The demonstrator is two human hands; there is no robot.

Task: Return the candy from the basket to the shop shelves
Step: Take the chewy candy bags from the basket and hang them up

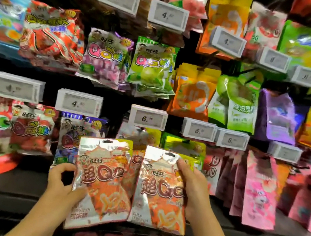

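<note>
Two orange and silver candy bags are up in front of the lower hooks, side by side and nearly touching. The left bag [102,181] is pinched at its left edge by the left hand [61,180], thumb in front and fingers behind. The right bag [161,189] is gripped along its right edge by the right hand [193,190], fingers curled over its upper corner. Each bag has a hang hole at the top, and neither looks to be on a hook yet; I'd say both are about to be hung, so this part of the job is in hand but not finished. The basket is out of sight, so what remains in it cannot be told.

Just behind the two bags hang more packets under a white price tag [148,117]. Further left hang a red strawberry packet [31,130] and a purple grape packet [104,57]; to the right, pink packets [259,191]. A dark shelf [6,181] runs across below them, blurred at the edges.
</note>
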